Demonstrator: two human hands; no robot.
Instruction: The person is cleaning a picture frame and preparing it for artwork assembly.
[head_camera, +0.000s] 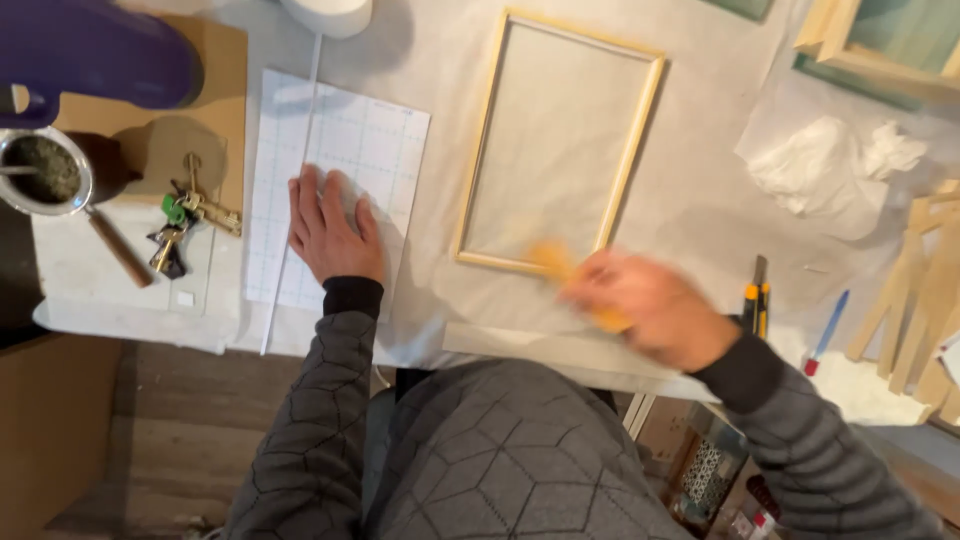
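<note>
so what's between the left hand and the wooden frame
In the head view, only the right edge of the white grid sheet and bare table covering lie between the left hand and the wooden frame.

The left hand (330, 228) lay flat, fingers spread, on a gridded white sheet (340, 190) at centre left of the frame, with a thin white strip (300, 170) running down the sheet just beside it. The right hand (650, 308), blurred at lower right of centre, gripped a yellowish tool (560, 265), too smeared to identify, at the bottom edge of a wooden frame (557, 140) lying on the pale table (700, 180). Keys (185, 225) and a metal cup (45, 172) sat at the left, crumpled paper (830, 165) at upper right, and a cutter (757, 300) and pen (827, 332) just right of the right hand.
</note>
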